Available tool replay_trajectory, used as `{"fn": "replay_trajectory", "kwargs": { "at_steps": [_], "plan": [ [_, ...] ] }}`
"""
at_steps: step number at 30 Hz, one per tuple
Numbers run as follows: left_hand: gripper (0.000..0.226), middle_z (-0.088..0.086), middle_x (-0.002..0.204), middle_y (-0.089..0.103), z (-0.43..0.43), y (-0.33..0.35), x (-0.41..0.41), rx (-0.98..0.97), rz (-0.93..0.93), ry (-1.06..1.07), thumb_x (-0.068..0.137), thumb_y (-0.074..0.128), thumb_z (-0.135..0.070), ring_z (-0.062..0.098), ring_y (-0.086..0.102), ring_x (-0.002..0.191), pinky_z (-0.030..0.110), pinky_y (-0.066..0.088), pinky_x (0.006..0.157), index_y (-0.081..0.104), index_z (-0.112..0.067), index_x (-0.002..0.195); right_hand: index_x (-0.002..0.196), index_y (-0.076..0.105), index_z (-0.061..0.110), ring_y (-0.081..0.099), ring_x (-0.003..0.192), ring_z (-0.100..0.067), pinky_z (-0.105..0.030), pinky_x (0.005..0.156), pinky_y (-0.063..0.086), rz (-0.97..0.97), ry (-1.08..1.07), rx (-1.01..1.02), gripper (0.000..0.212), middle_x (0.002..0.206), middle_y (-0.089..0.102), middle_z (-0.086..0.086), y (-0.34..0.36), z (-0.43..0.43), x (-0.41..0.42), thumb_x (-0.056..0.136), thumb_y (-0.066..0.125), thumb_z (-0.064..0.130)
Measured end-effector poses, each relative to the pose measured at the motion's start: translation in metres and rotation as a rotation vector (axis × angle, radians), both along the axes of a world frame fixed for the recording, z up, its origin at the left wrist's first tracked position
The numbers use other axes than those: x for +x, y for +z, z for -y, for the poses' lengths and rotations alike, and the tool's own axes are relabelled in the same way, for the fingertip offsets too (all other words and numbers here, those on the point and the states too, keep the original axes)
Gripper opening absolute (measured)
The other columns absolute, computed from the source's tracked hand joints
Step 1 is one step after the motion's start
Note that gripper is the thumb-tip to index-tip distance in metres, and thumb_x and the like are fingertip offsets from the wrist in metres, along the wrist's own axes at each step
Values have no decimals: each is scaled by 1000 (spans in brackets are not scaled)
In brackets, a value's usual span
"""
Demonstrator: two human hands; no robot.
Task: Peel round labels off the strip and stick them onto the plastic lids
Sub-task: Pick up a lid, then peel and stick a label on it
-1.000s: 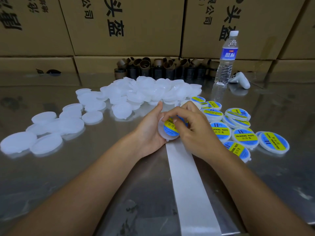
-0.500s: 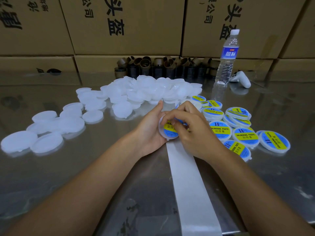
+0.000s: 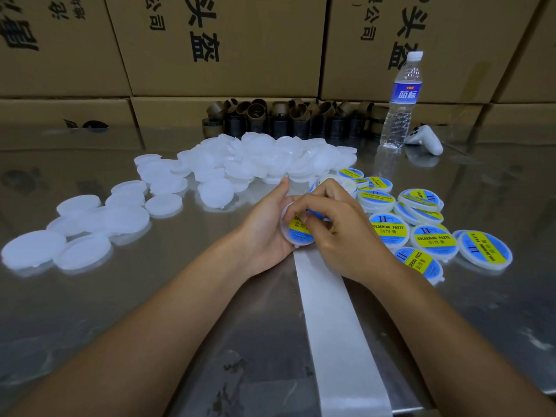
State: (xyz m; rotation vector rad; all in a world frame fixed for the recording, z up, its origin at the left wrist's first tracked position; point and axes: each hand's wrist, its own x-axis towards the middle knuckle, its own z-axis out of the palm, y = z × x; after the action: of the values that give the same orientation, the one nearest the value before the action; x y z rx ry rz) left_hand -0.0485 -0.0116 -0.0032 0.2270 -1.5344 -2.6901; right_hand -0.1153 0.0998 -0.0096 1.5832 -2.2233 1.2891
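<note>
My left hand (image 3: 264, 233) grips a white plastic lid (image 3: 296, 231) from the left, thumb up along its rim. A round blue and yellow label lies on the lid. My right hand (image 3: 340, 233) covers the lid's right half, its curled fingertips pressing on the label. The pale backing strip (image 3: 334, 326) runs from under my hands toward the near table edge. A heap of blank white lids (image 3: 255, 159) lies behind, with more blank lids (image 3: 99, 218) spread to the left. Several labelled lids (image 3: 430, 236) lie at the right.
The shiny metal table (image 3: 150, 311) is backed by stacked cardboard boxes (image 3: 216, 43). A row of brown cardboard cores (image 3: 285, 118) stands along the back. A water bottle (image 3: 401, 103) and a white controller (image 3: 425, 139) stand at the back right.
My right fingertips have shifted slightly over the label on the lid. The lid and my left hand have stayed in place.
</note>
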Motion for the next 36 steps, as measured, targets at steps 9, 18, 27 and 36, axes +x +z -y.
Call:
{"fn": "replay_trajectory", "kwargs": {
  "at_steps": [9,18,27,36],
  "plan": [
    [68,18,113,64,-1,1,0,-13,8,20,102,13,-49,21,67,97,30,49,94,62,-2,107,92,71,27,40,82,-8,-38,69,44,-42,-23,1,26,81,37,11,-2,1,-2,89,54,7],
    [68,19,109,64,-3,1,0,-9,21,37,102,14,-48,21,66,94,30,50,92,61,1,106,97,71,29,43,85,-10,-44,71,47,-32,-36,7,27,84,40,9,-3,1,-3,89,56,8],
    [69,18,102,68,-1,-1,-1,22,23,45,102,16,-49,21,70,88,30,52,88,63,2,106,101,72,35,45,87,-9,-42,71,48,-37,-47,24,32,88,43,5,-4,1,-4,89,57,10],
    [68,20,106,66,0,-2,-2,25,37,75,102,17,-49,22,70,87,29,54,85,61,2,111,111,69,36,48,93,-11,-43,74,49,-17,-44,13,36,90,45,5,-6,2,-5,90,57,9]
  ]
}}
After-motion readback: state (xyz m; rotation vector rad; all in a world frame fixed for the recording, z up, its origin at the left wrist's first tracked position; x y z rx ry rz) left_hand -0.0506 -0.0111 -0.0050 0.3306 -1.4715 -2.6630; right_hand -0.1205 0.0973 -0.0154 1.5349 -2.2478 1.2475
